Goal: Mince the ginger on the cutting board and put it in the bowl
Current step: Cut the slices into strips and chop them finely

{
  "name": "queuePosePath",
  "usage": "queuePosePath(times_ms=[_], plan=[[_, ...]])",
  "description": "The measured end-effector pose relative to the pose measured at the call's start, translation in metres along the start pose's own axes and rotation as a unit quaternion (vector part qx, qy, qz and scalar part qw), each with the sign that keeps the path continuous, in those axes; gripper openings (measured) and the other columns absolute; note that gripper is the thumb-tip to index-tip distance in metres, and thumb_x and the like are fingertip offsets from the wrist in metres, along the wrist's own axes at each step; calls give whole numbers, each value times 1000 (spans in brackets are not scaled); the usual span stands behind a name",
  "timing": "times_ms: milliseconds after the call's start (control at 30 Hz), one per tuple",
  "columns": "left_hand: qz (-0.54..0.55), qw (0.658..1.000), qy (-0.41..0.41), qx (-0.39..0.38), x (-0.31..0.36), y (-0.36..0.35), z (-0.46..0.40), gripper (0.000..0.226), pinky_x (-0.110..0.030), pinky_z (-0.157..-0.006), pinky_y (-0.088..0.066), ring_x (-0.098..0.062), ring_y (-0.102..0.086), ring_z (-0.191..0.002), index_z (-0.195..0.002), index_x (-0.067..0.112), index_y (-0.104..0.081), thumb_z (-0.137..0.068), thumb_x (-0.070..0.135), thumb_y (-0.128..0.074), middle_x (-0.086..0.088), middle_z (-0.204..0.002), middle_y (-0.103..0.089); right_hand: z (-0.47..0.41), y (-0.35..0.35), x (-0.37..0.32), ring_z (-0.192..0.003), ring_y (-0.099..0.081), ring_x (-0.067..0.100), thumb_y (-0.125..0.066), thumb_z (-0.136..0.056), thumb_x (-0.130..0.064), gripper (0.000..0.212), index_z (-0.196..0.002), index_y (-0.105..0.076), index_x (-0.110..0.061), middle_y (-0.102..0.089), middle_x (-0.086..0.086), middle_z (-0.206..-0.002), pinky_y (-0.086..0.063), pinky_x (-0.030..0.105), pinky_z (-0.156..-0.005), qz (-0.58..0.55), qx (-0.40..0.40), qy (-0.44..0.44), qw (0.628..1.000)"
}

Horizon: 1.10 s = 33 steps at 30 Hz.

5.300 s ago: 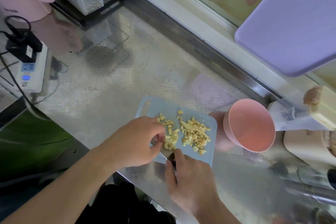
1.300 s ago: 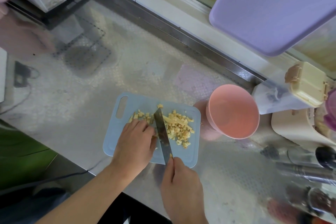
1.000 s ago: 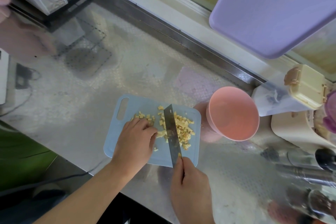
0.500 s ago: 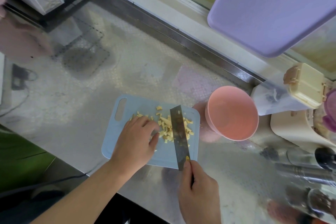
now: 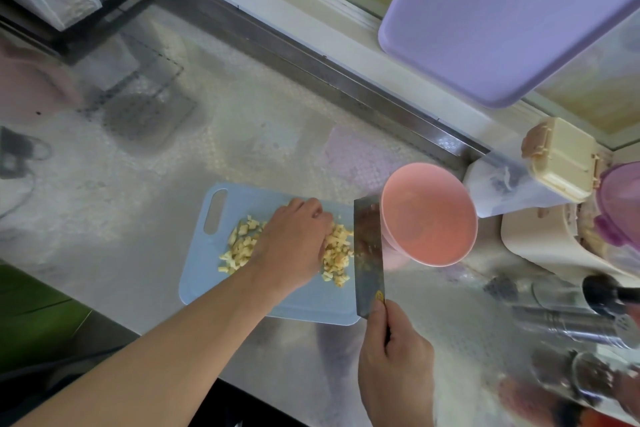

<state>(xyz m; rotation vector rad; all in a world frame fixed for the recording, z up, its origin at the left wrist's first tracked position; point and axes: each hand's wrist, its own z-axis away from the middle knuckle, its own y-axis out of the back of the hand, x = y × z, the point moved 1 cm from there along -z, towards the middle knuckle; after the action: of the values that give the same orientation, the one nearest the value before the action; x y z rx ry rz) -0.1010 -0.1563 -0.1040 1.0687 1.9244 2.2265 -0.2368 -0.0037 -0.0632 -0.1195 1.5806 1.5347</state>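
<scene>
Minced ginger [image 5: 242, 246] is spread on the blue cutting board [image 5: 197, 274], partly covered by the left hand [image 5: 291, 246], fingers curled. The cleaver [image 5: 369, 253] is gripped by the right hand [image 5: 394, 364]. Pink bowl [image 5: 429, 215] sits just right.

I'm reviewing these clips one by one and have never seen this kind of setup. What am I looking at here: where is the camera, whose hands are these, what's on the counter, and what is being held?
There is no machine here. One wide-angle camera sits on a person's head and looks down at their own bare hands. The left hand rests on a pile of chopped ginger on a pale blue cutting board. The right hand grips a cleaver by its handle, with the blade along the right side of the pile. Just right of the board stands a pink bowl, which looks empty. All of this sits on a shiny metal counter. The jars and containers at the right edge are blurred.
</scene>
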Motion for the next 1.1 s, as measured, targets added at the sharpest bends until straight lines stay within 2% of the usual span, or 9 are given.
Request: queuePosePath(times_ms=[133,267,433,567,633,700,800,1000,1100], plan=[[14,1000,6,7,-12,-1,4,9,-34,-82,-46,-20,-53,-99,-99,24,-63,-93,17,-67,7,-102,-59,-1,0,-1,-50,-37,15,-52,-103,-27,43,-64,-35,-31,-39,-6,-53,-28,27,-48,-2,-5,11,1000],[9,1000,-4,-6,-9,-2,4,23,-34,-89,-46,-19,-52,-107,-117,26,-64,-95,25,-68,7,-111,-59,-2,-1,1,-48,-33,15,-52,-103,-25,45,-64,-32,-30,-35,-6,-51,-24,27,-47,-1,-13,13,1000],[-13,1000,-13,-2,-6,-2,-4,10,-33,-86,-47,-19,-51,-102,-106,23,-70,-97,23,-64,4,-108,-58,-4,0,1,-49,-33,15,-52,-104,-25,45,-64,-31,-30,-35,-6,-51,-24,27,-47,-9,-21,13,1000],[120,990,70,26,-9,10,-3,6,-22,-79,-46,-10,-54,-96,-102,24,-69,-101,27,-63,10,-100,-60,-4,1,0,-49,-32,15,-53,-104,-23,46,-63,-33,-29,-33,-6,-51,-24,26,-48,-23,-23,13,999],[220,961,164,39,-14,21,-1,6,-15,-69,-44,-4,-60,-84,-99,26,-69,-102,29,-64,14,-94,-64,-5,0,1,-50,-33,14,-53,-104,-24,45,-64,-34,-28,-33,-6,-52,-24,26,-48,-23,-27,16,999],[298,921,245,56,-21,28,1,5,-16,-63,-48,-4,-65,-77,-97,27,-70,-100,30,-67,14,-90,-68,-5,-1,1,-50,-33,14,-54,-104,-24,45,-64,-34,-28,-34,-6,-52,-25,25,-48,-23,-28,23,999],[408,852,318,84,-33,35,4,4,-20,-68,-53,-6,-69,-79,-96,23,-73,-98,25,-70,5,-89,-76,-5,-3,0,-49,-33,13,-54,-104,-23,45,-64,-33,-30,-34,-7,-51,-25,24,-47,-32,-28,33,999],[578,746,328,54,-50,39,20,15,-26,-72,-60,-19,-73,-80,-111,8,-75,-99,7,-67,-7,-85,-76,-5,-10,-2,-48,-35,11,-55,-102,-22,41,-65,-39,-24,-35,-6,-52,-25,21,-46,-31,-47,58,997],[607,719,337,35,-59,42,30,19,-30,-79,-63,-23,-74,-86,-114,5,-76,-99,3,-65,-14,-91,-74,-7,-14,-2,-50,-38,12,-54,-103,-23,39,-66,-43,-19,-39,-1,-54,-27,22,-48,-32,-67,49,996]])
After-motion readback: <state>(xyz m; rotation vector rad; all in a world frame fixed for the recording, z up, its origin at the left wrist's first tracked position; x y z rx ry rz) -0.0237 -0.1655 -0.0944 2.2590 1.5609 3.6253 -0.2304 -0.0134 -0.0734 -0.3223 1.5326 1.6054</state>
